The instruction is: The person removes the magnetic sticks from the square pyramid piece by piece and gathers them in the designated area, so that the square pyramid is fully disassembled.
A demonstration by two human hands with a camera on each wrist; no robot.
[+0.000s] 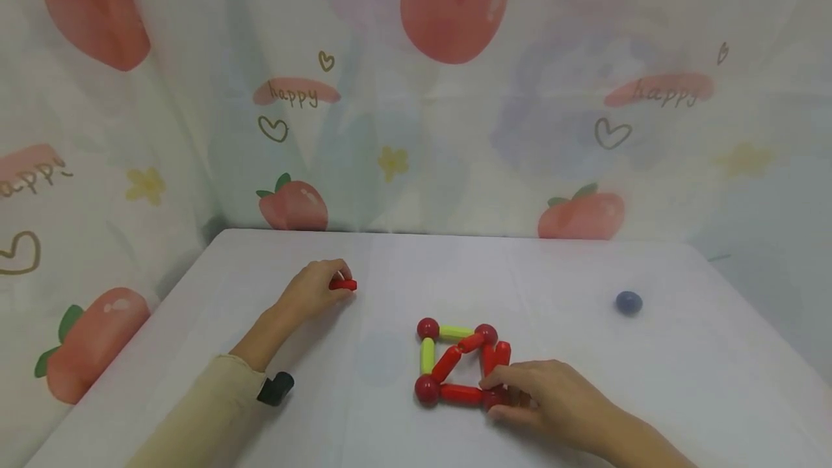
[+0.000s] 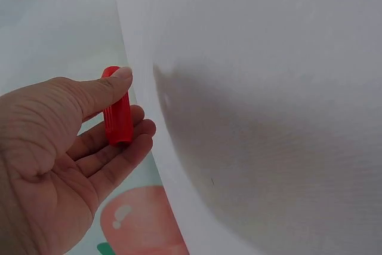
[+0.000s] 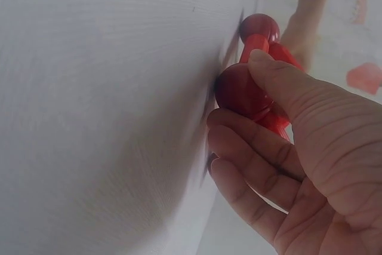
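Observation:
My left hand [image 1: 314, 290] pinches a red rod [image 2: 117, 114] between thumb and fingers, over the left part of the table. At centre right lies a four-sided frame of dark red balls [image 1: 427, 328], red rods [image 1: 461, 394] and yellow-green rods [image 1: 427, 356]. Two more red rods [image 1: 446, 365] slant across its inside, and another red rod [image 1: 503, 353] stands out beside its right side. My right hand [image 1: 557, 404] holds the near right corner ball [image 3: 243, 91] with thumb and fingers, partly hiding it.
A dark blue ball [image 1: 628, 302] lies at the right of the white table [image 1: 364, 425]. A black wrist-worn device [image 1: 276, 388] is at my left cuff. Behind and to the left hangs a cloth [image 1: 455, 165] printed with fruit.

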